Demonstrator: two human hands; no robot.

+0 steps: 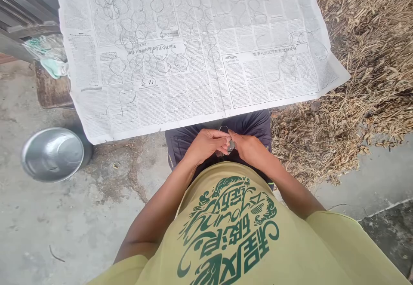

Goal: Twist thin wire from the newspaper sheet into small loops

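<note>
My left hand and my right hand meet over my lap, fingertips pinched close together. A thin wire bends up in a small loop from between them. Just below the fingertips shows a small grey piece; its kind I cannot make out, and the fingers partly cover it. Ahead of the hands lies a newspaper sheet, its near edge just beyond my fingers. Many thin, curly loops like bent wire are spread over it, some tangled at the upper left and right.
A metal pot stands on the concrete floor at left. Behind it, a wooden stool carries a crumpled plastic bag. Dry plant stalks are heaped along the right. A slatted wooden chair is at upper left.
</note>
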